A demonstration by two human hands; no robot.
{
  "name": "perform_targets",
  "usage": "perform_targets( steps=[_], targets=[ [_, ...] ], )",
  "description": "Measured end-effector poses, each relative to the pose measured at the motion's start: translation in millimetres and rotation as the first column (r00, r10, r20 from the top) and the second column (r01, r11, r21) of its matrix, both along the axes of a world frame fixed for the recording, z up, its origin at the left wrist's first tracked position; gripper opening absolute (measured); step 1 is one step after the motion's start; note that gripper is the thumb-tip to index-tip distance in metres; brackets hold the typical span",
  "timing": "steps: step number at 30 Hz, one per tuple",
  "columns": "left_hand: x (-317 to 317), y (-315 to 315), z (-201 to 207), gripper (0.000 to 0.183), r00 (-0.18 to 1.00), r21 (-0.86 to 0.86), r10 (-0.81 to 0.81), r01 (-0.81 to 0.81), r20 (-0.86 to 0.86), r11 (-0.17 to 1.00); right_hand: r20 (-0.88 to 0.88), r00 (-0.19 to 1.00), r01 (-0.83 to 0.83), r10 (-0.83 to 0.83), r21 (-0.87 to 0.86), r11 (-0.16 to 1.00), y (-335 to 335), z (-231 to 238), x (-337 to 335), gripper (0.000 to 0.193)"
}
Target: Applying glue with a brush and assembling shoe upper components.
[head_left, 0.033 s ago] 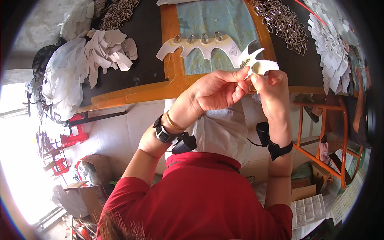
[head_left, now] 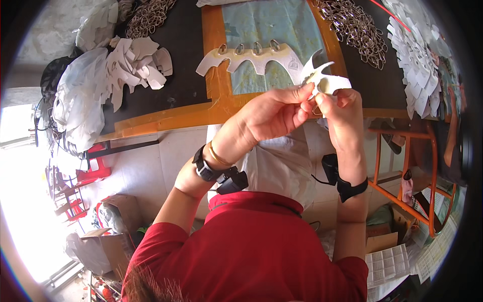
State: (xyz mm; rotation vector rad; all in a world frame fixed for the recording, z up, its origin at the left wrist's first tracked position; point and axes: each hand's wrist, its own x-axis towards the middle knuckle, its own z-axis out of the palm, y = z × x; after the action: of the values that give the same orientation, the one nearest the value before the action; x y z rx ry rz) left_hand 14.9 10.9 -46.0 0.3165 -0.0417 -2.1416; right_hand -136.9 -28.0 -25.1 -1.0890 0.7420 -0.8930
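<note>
My left hand [head_left: 279, 111] is closed, thumb and fingertips pinching a folded part of a white scalloped piece [head_left: 329, 83]. On that piece's right end my right hand [head_left: 343, 113] is also closed, its thumb close to my left fingertips. A metal ring [head_left: 316, 110] shows partly below the fingertips; most of it is hidden. Left of my hands, a similar scalloped strip [head_left: 259, 63] with yellowish patches lies flat, reaching up to the held piece; whether the two are joined, I cannot tell. Several oval metal rings [head_left: 258, 48] sit along its upper edge.
A pile of metal rings [head_left: 354, 32] lies at the far right, another ring heap [head_left: 149, 17] at the far left. White cut pieces [head_left: 136, 65] are stacked beside a plastic bag [head_left: 80, 100]. Finished-looking white strips [head_left: 415, 65] hang over the right edge. An orange metal stool [head_left: 402, 176] stands below.
My left fingertips have shifted very slightly against the white piece, and its pointed tip has moved a little. Everything else is the same.
</note>
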Motion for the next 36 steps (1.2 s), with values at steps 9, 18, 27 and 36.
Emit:
perform_targets(
  steps=[9,18,27,36],
  targets=[
    [-29,10,10,0.012,0.368,-0.578,0.742,-0.468,0.561,0.669,-0.148,0.983,0.087,-0.106,-0.126,0.988,-3,-14,-2,0.007],
    [-20,9,5,0.011,0.434,-0.554,0.667,-0.373,0.605,0.745,-0.154,0.981,0.092,-0.115,-0.147,0.985,1,-11,-2,0.009],
    [-3,-1,1,0.016,0.998,0.046,0.054,-0.056,0.043,0.997,-0.015,1.0,-0.005,0.004,-0.079,0.997,5,5,-2,0.02],
    [-20,10,20,0.012,0.654,-0.359,0.498,-0.347,0.57,0.866,-0.22,0.975,0.001,-0.042,-0.182,0.983,-1,-1,-12,0.022]
  ],
)
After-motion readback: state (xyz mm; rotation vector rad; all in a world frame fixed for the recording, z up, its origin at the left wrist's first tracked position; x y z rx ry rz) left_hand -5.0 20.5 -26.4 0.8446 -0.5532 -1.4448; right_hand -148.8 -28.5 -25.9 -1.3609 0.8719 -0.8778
